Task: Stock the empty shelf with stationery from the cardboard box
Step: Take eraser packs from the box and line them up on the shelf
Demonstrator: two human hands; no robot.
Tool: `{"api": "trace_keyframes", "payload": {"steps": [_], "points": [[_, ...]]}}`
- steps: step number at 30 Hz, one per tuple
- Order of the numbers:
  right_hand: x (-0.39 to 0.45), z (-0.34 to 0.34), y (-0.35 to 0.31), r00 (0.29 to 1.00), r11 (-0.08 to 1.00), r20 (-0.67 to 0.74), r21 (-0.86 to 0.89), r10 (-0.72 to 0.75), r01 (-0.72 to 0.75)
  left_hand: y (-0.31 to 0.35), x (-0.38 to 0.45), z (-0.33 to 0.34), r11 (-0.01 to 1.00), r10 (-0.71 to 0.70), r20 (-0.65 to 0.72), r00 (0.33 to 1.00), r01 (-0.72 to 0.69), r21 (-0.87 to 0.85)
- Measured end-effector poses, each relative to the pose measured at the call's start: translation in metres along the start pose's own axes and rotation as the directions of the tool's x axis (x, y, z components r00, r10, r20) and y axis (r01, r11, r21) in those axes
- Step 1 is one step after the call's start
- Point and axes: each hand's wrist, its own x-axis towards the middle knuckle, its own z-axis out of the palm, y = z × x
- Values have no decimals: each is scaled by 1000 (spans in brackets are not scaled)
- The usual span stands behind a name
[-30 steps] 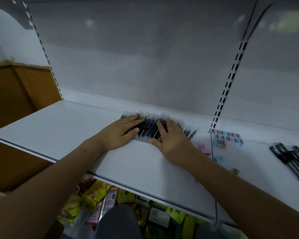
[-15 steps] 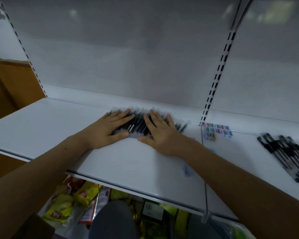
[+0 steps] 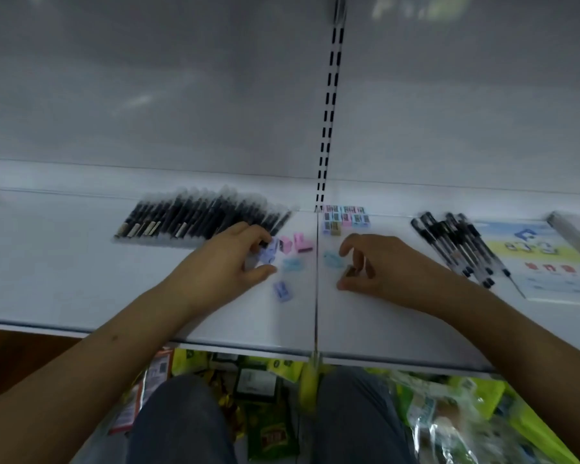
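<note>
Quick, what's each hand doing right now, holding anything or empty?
Left hand: fingers curled around a lilac sharpener on the shelf.
Right hand: pinching a small brown eraser.

I see a white shelf (image 3: 64,262) with a seam down its middle. Left of the seam lies a row of black pens (image 3: 195,216) and some loose pastel sharpeners (image 3: 292,244). Right of the seam sit small erasers (image 3: 345,219), more black pens (image 3: 456,246) and a printed booklet (image 3: 543,259).
</note>
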Motion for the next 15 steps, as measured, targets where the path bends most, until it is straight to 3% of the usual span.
{"api": "trace_keyframes", "payload": {"steps": [10,12,15], "points": [[3,-17,26,989,960,-149,275,-17,58,17,8,-2,995,-103,-86,991,102,-19],[9,-22,33,983,963,-184,266,-5,54,19,16,-10,968,-184,-106,977,162,-193],[24,-26,42,967,964,-255,253,-20,87,37,37,-16,800,-222,59,973,216,-560]]}}
